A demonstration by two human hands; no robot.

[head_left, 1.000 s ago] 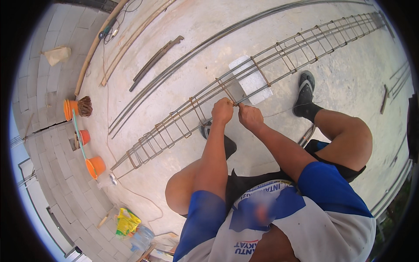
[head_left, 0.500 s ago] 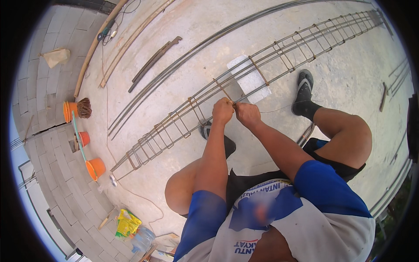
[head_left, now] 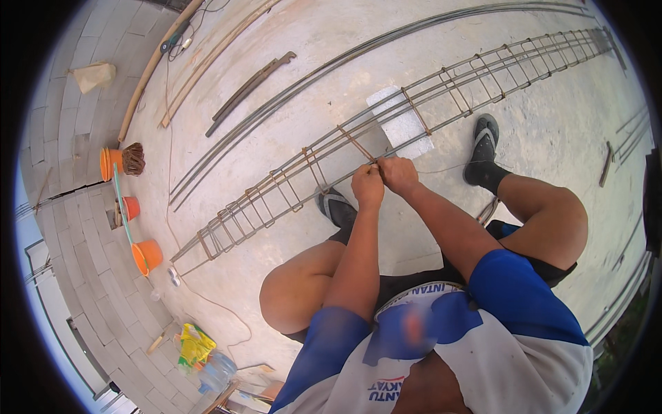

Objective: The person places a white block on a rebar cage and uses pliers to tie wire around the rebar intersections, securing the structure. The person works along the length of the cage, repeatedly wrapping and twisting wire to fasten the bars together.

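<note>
The left hand (head_left: 367,185) and the right hand (head_left: 398,174) are working side by side, close together. Both are forming narrow grips with the fingers curled in; the fingertips are hiding what they are pinching, so it cannot be told. The rebar cage (head_left: 429,132) is lying directly at the fingertips: its near bar is passing the hands, and a stirrup (head_left: 356,143) is meeting that bar there. The cage is extending leftward from the hands and, on their right, angling away.

A thin wire (head_left: 441,170) is trailing to the right from beside the right hand. The left foot (head_left: 336,205) is resting just left of the left hand. A white block (head_left: 403,130) is sitting under the bars, just beyond the right hand. The right foot (head_left: 485,138) is standing farther to the right.

Past the cage, a bundle of long bars (head_left: 324,70) is curving across the floor (head_left: 407,234). Beyond it, to the left, a dark hooked bar (head_left: 251,94) is lying. Well left of the hands, an orange bucket (head_left: 147,257) is standing.
</note>
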